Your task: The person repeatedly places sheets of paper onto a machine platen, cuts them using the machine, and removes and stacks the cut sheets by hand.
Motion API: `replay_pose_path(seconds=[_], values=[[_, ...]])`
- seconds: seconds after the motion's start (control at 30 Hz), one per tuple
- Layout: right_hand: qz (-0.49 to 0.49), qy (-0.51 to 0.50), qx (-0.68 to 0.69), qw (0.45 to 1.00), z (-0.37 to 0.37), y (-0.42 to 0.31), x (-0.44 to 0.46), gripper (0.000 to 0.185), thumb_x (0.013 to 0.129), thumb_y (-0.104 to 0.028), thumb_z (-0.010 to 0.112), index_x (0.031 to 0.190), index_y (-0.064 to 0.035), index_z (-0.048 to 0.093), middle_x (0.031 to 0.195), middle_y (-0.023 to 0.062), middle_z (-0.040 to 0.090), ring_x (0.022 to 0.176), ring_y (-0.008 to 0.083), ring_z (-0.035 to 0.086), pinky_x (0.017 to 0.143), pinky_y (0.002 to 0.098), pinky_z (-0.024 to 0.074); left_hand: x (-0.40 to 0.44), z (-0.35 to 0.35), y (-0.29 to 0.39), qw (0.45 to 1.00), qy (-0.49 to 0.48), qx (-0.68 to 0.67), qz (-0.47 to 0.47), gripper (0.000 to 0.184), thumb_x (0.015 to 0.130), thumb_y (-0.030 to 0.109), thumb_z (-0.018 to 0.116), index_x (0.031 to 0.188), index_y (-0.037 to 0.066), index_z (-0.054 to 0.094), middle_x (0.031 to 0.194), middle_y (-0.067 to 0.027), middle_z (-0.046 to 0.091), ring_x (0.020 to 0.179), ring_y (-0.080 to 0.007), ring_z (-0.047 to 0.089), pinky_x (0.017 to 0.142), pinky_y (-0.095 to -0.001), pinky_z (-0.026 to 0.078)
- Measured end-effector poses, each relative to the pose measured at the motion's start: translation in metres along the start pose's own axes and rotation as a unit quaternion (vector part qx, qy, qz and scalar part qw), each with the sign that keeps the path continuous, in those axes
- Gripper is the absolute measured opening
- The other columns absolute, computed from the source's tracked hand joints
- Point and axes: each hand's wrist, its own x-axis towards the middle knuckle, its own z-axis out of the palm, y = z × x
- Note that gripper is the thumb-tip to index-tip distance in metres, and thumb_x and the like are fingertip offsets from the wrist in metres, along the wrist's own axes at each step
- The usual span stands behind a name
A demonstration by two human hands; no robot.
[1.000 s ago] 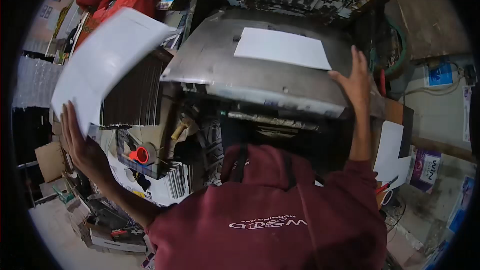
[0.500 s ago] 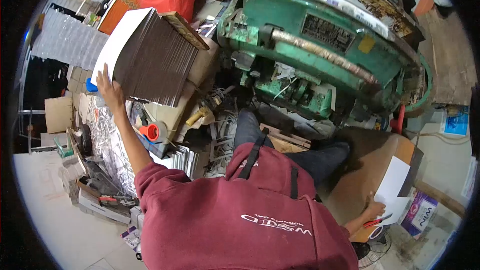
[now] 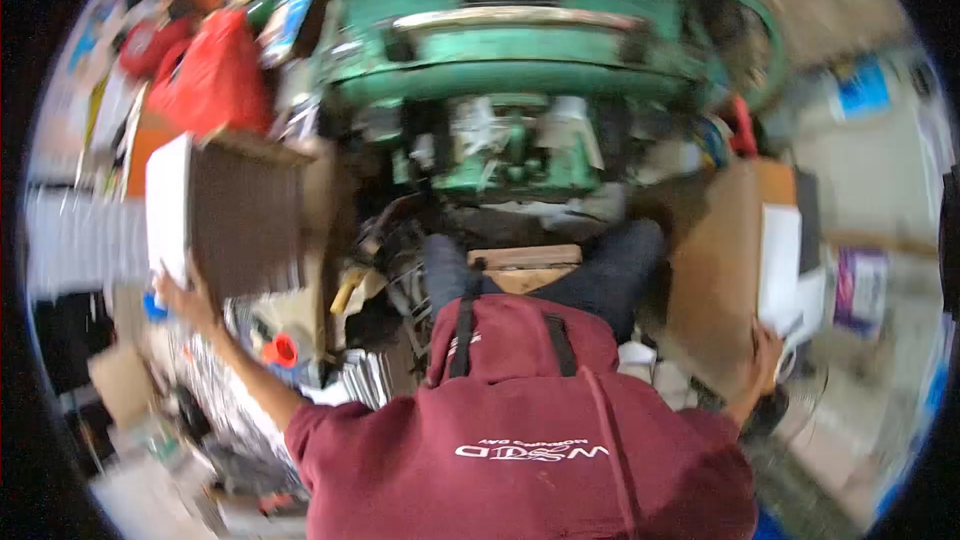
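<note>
On the left, a tall stack of dark-edged boards [image 3: 245,215] has a white sheet [image 3: 168,202] along its outer side. My left hand [image 3: 190,302] rests against the lower end of that sheet, fingers spread. To the right, my right hand [image 3: 766,352] is at the lower edge of white paper [image 3: 778,265] lying on a brown board [image 3: 712,270]. Motion blur smears its fingers, so its grip is unclear. The red cutter seen there earlier cannot be made out now.
A large green machine [image 3: 500,75] with a long bar stands ahead. A red plastic bag [image 3: 215,75] sits behind the stack. Near my left forearm are an orange tape roll [image 3: 281,350] and silvery strips [image 3: 365,380]. A purple-and-white box [image 3: 860,290] is at the far right.
The view has swung left and upward, blurring the picture. My left hand stays at the white sheet on the stack. My right hand remains by the paper; the red cutter no longer shows.
</note>
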Motion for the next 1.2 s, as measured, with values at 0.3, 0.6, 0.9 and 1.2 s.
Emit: replay_pose_path(seconds=[0.3, 0.6, 0.9, 1.2], values=[[0.186, -0.035, 0.158, 0.969, -0.013, -0.037, -0.008, 0.031, 0.087, -0.031, 0.077, 0.106, -0.0075, 0.071, 0.061, -0.0048, 0.051, 0.043, 0.0052, 0.040, 0.038, 0.0231, 0.0292, 0.064, -0.025, 0.168, 0.972, 0.018, -0.199, 0.127, 0.056, 0.094, 0.039, 0.066, 0.145, 0.020, 0.052, 0.158, -0.0116, 0.035, 0.148, -0.0389, 0.023, 0.119, -0.0557, 0.022], [0.213, -0.028, 0.171, 0.962, -0.011, -0.027, -0.004, 0.035, 0.088, -0.037, 0.076, 0.109, -0.0106, 0.069, 0.064, -0.0060, 0.051, 0.045, 0.0037, 0.040, 0.039, 0.0207, 0.0281, 0.096, -0.058, 0.336, 0.895, -0.041, -0.383, 0.224, 0.052, 0.095, 0.023, 0.066, 0.145, 0.018, 0.052, 0.159, -0.0102, 0.033, 0.150, -0.0364, 0.019, 0.120, -0.0568, 0.018], [-0.088, 0.418, 0.201, 0.881, -0.032, -0.031, -0.001, 0.025, 0.098, -0.013, 0.061, 0.116, 0.0019, 0.069, 0.107, 0.0094, 0.071, 0.099, 0.0166, 0.064, 0.084, 0.0315, 0.0532, 0.076, -0.013, 0.424, 0.752, -0.356, -0.428, 0.351, 0.065, 0.097, 0.037, 0.060, 0.152, 0.011, 0.038, 0.159, -0.0143, 0.032, 0.149, -0.0317, 0.024, 0.123, -0.0444, 0.017], [-0.314, -0.077, 0.119, 0.939, 0.066, -0.373, -0.032, 0.020, 0.097, -0.011, 0.063, 0.106, 0.0040, 0.072, 0.102, 0.0092, 0.072, 0.095, 0.0138, 0.064, 0.086, 0.0276, 0.0509, -0.057, -0.118, 0.370, 0.748, -0.429, -0.361, 0.355, 0.088, 0.087, 0.058, 0.060, 0.154, 0.007, 0.032, 0.156, -0.0147, 0.037, 0.145, -0.0346, 0.032, 0.123, -0.0500, 0.015]])
